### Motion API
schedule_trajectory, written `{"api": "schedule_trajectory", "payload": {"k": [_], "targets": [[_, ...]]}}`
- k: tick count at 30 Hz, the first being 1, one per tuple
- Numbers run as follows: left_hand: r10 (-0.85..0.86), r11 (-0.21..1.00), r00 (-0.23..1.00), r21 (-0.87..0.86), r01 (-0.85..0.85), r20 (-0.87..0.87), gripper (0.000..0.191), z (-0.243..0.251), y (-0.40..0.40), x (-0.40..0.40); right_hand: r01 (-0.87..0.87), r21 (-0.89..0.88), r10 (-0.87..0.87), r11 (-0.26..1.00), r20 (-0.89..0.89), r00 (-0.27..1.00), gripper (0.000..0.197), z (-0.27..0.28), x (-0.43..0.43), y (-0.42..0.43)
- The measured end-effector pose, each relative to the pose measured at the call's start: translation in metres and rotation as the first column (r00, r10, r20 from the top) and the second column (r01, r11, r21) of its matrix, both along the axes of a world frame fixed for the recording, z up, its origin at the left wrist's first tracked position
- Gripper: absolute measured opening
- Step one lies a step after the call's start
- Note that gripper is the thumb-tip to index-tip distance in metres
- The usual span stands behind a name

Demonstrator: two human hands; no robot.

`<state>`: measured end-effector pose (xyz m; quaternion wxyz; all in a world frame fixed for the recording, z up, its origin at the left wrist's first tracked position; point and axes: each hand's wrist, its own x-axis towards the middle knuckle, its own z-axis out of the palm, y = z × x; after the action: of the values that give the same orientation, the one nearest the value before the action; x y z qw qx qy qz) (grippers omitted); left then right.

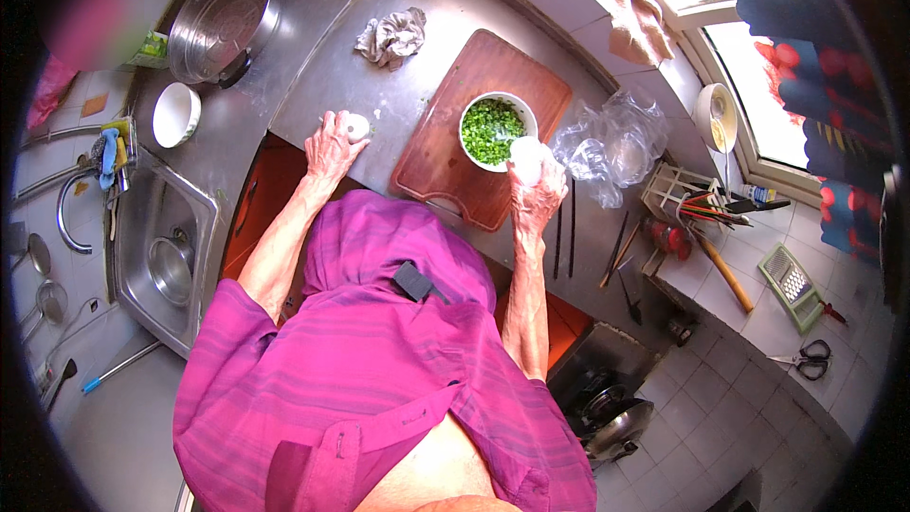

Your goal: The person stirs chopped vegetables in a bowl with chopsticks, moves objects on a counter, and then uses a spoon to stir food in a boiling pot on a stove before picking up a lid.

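My left hand (329,149) rests at the steel counter's front edge, its fingers around a small white round lid (356,128). In my right hand (538,195) is a small white round container (526,156), held at the near right rim of a white bowl (463,142). Chopped green onions (490,126) fill much of that bowl, with a pale patch on them beside the container. What is inside the container cannot be made out. Beneath the bowl lies a reddish-brown wooden cutting board (441,156).
Crumpled clear plastic bags (618,146) lie right of the board, near dark chopsticks (565,238). A wadded cloth (392,38) sits behind my left hand. Leftward are a steel sink (163,220), an empty white bowl (176,115) and a glass lid (222,25). A grater (790,286) and scissors (810,360) lie right.
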<state>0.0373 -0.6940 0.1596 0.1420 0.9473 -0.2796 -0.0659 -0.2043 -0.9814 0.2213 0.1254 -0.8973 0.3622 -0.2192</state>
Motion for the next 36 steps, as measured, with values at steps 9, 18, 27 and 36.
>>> {"api": "schedule_trajectory", "payload": {"k": [9,18,27,36], "targets": [[0.095,0.994,0.990,-0.044,-0.100,-0.107,0.060,0.032,-0.002,0.008,-0.136,0.646,-0.346,0.751,0.561,0.752,0.063,0.006,-0.007,0.019],[-0.123,0.898,0.939,-0.440,-0.033,-0.322,0.054,0.140,-0.064,0.010,-0.138,0.624,-0.343,0.769,0.585,0.735,0.063,0.036,-0.001,0.060],[-0.777,0.610,0.626,-0.324,0.724,-0.066,0.060,0.232,-0.136,-0.065,0.056,0.387,-0.243,0.920,0.454,0.857,0.059,0.054,-0.003,0.102],[-0.934,0.358,0.339,-0.275,0.892,-0.117,0.071,0.230,-0.154,-0.097,0.181,0.221,-0.259,0.958,0.411,0.874,0.051,0.069,-0.038,0.126]]}}
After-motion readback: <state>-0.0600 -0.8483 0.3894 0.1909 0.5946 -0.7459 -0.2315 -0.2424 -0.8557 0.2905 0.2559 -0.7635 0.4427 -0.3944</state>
